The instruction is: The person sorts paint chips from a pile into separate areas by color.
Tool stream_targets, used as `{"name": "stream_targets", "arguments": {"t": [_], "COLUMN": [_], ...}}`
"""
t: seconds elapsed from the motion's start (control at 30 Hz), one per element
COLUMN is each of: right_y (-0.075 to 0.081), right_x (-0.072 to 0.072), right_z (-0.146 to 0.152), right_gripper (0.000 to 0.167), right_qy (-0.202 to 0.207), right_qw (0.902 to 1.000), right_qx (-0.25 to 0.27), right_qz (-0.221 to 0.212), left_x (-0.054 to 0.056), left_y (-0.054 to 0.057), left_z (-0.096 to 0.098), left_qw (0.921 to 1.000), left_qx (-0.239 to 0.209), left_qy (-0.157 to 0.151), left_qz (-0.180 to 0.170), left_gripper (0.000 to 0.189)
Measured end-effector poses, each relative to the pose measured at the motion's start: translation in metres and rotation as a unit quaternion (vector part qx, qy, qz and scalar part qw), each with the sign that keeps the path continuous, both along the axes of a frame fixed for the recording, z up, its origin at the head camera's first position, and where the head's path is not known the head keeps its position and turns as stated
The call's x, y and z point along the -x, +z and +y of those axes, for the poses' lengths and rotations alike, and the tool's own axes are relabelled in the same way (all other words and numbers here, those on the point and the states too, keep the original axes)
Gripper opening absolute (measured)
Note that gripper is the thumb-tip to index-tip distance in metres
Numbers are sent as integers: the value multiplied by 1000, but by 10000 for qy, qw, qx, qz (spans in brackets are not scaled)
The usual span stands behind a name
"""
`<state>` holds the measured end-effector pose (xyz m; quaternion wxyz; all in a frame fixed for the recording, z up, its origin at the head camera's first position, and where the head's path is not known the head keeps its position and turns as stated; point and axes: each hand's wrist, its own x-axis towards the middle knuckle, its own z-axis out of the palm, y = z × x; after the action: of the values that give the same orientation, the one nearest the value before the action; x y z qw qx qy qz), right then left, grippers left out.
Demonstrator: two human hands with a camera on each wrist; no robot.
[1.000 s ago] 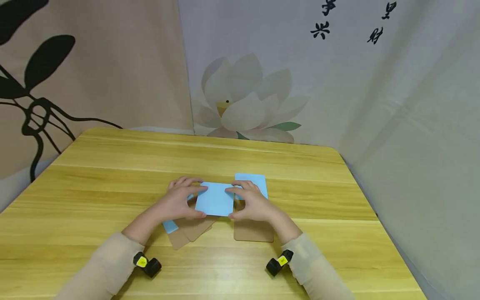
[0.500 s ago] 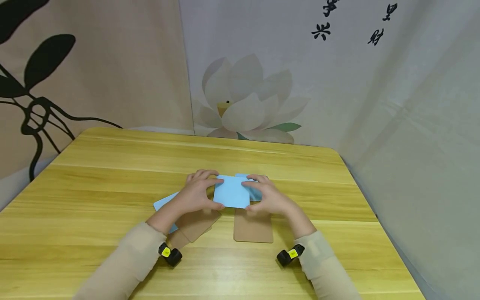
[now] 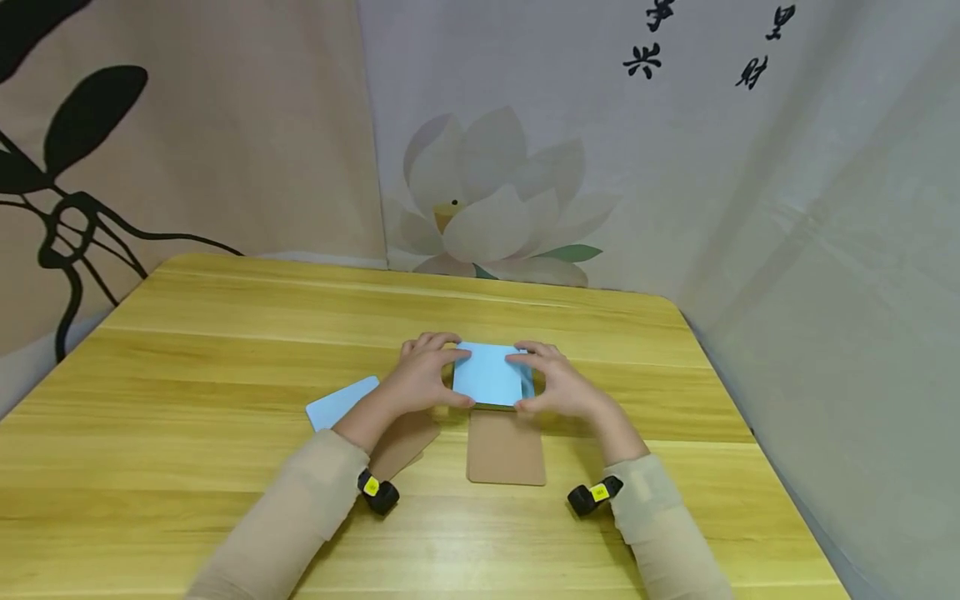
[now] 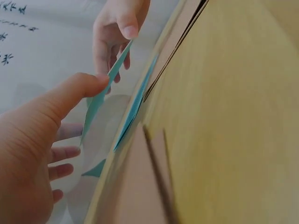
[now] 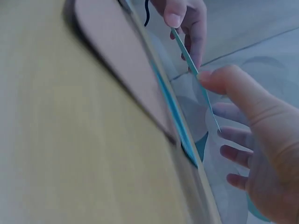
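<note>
Both hands hold a light-blue square card (image 3: pixel 487 375) by its left and right sides, raised over the table. My left hand (image 3: pixel 426 377) pinches its left edge between thumb and fingers. At the opposite edge, the right hand (image 3: pixel 558 383) grips it likewise. Another blue card (image 3: pixel 528 383) lies beneath, mostly covered in the head view; in the left wrist view a gap separates the held card (image 4: pixel 100 100) from the lower blue card (image 4: pixel 135 107). A brown card (image 3: pixel 506 450) lies just in front of that lower card.
Overlapping brown cards (image 3: pixel 405 442) and a tilted blue card (image 3: pixel 341 404) lie on the wooden table (image 3: pixel 225 358) at left, partly hidden by the left forearm. A printed curtain (image 3: pixel 510 192) hangs behind the table. Each wrist wears a small black camera (image 3: pixel 381 496).
Both hands have carried the blue card rightward and slightly away, from above the left cards to over the right blue card. The cards on the table have stayed in place.
</note>
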<state>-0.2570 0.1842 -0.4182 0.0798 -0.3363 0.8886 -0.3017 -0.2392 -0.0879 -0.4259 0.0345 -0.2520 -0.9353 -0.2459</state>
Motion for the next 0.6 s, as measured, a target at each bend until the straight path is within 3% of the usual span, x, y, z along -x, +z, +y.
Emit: {"name": "stream_targets", "arguments": {"t": [0.27,0.6], "right_y": [-6,-13], "right_x": [11,19], "right_z": [13,18], "right_gripper": [73,72], "right_qy": [-160,-95], "right_qw": [9996,9991], "right_qx": [-91,-156], "right_qz": [-198,-390], "left_x": [11,18], "left_y": [-4,-11], "left_z": [16,21], "left_qw": [9998,9993], "left_qx": [126,277], "left_qy": [-6,-63], "left_qz": [-150,-258], "left_gripper": [80,81]}}
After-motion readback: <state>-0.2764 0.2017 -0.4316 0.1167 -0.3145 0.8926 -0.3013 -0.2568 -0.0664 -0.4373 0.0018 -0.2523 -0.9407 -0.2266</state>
